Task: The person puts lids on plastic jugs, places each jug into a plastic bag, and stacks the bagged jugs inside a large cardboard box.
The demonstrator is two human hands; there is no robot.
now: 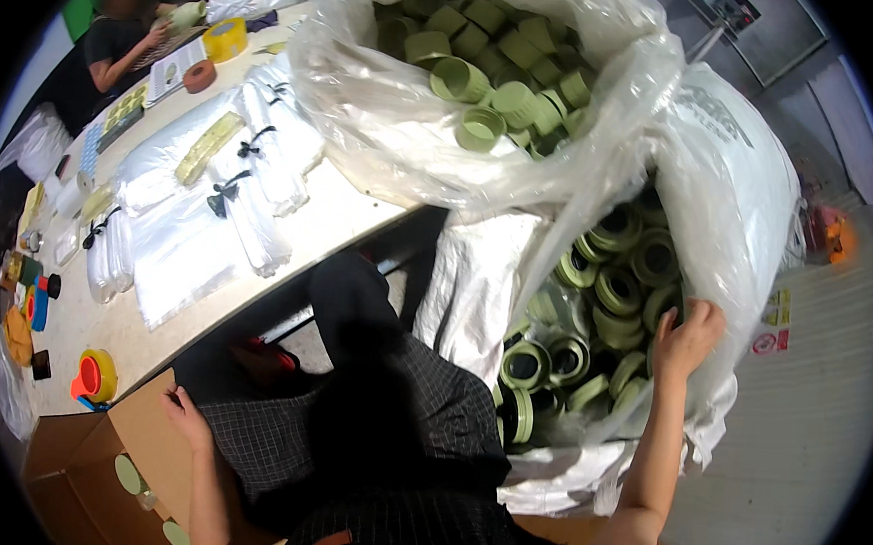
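My right hand [688,337] reaches into an open white sack [723,179] at the right, its fingers bent around the edge of a green ring-shaped lid [664,306]. That lid is partly hidden by the fingers and the plastic liner. Many similar green lids with dark centres [617,290] fill the sack below. At the lower left my left hand [187,417] is closed on the upper edge of a cardboard box flap [156,435]. Inside that cardboard box lie a few pale green round pieces [130,475].
Ahead stands another plastic-lined sack [357,101] of green cup-shaped parts [514,104]. On the white table [257,308] at the left lie bundled clear bags [185,264], tape rolls [225,39] and a yellow ring [103,375]. Across it, a person [123,44] handles a pale green piece.
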